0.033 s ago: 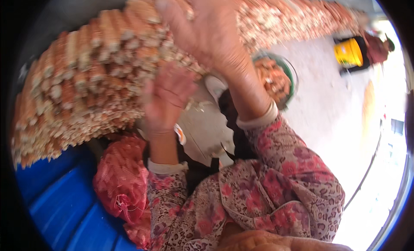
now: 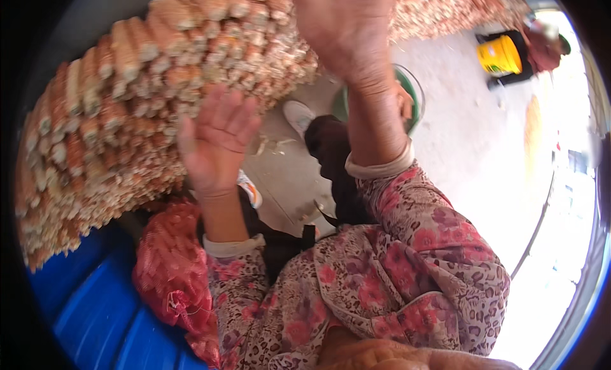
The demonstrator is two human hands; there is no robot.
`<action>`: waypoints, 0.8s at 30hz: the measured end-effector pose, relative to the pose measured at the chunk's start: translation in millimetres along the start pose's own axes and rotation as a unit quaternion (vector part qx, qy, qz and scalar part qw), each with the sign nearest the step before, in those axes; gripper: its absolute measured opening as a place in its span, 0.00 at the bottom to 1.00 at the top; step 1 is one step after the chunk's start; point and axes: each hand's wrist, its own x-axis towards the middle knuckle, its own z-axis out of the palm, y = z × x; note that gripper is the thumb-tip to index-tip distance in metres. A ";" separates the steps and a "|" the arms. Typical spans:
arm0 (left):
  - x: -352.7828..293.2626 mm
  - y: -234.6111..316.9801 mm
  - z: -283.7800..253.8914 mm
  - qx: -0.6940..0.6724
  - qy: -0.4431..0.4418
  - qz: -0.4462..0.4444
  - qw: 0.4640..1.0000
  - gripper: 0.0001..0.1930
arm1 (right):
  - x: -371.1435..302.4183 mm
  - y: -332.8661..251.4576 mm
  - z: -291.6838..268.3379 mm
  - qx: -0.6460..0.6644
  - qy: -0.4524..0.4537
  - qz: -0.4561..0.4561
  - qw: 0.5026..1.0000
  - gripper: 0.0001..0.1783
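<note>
My left hand point(image 2: 219, 138) is raised with its palm showing and its fingers stretched out, in front of the lower face of a tall stack of bare corn cobs point(image 2: 172, 71). Nothing is in it. Farther up and to the right, my right hand point(image 2: 350, 36) reaches to the upper edge of the view beside the stack's top. Its thumb stands apart from the fingers, whose tips are cut off, and no held thing shows. Below my right hand, partly hidden by its forearm, is a green bucket point(image 2: 418, 93) with a wire handle and reddish cobs inside.
Against my left side lies a red mesh sack point(image 2: 168, 262) on a blue ridged surface point(image 2: 105, 300). Cob scraps lie on the concrete floor point(image 2: 445, 96) near my shoes. At the far right another person point(image 2: 538, 48) is beside a yellow bucket point(image 2: 499, 55).
My left hand has shifted left and its fingers show more sharply. The right hand has moved up and right, covering more of the green bucket. The view has shifted slightly.
</note>
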 end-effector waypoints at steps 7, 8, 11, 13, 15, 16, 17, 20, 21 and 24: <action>26.9 -24.2 7.8 0.050 0.031 -0.033 0.998 0.34 | -190.9 100.2 -194.0 -0.279 -0.207 0.365 0.864 0.17; 28.2 -26.0 5.3 0.052 0.038 -0.040 0.997 0.34 | -220.6 105.2 -210.2 -0.293 -0.272 0.448 0.800 0.19; 30.9 -35.6 -4.9 0.062 0.036 -0.067 0.995 0.34 | -284.1 111.1 -221.1 -0.265 -0.224 0.493 0.798 0.23; 28.2 -36.9 -13.4 0.073 0.025 -0.084 0.993 0.35 | -286.3 104.5 -199.1 -0.285 -0.270 0.554 0.735 0.31; 36.1 -47.9 -16.4 0.078 0.046 -0.102 0.991 0.34 | -309.9 124.2 -190.0 -0.323 -0.261 0.509 0.754 0.35; 40.9 -54.4 -15.7 0.084 0.066 -0.109 0.988 0.33 | -320.8 134.9 -183.9 -0.359 -0.253 0.463 0.770 0.36; 45.1 -58.7 -14.3 0.093 0.084 -0.113 0.986 0.33 | -331.0 146.3 -173.0 -0.393 -0.243 0.411 0.786 0.38; 47.2 -56.2 -23.0 0.087 0.046 -0.113 0.989 0.33 | -358.2 177.7 -140.8 -0.479 -0.441 0.383 0.656 0.37; 54.4 -62.2 -28.7 0.075 0.019 -0.123 0.989 0.33 | -360.6 178.9 -143.0 -0.421 -0.361 0.567 0.609 0.34; 50.7 -55.9 -27.3 0.123 0.058 -0.100 0.986 0.33 | -312.2 157.8 -131.1 -0.351 -0.316 0.623 0.624 0.35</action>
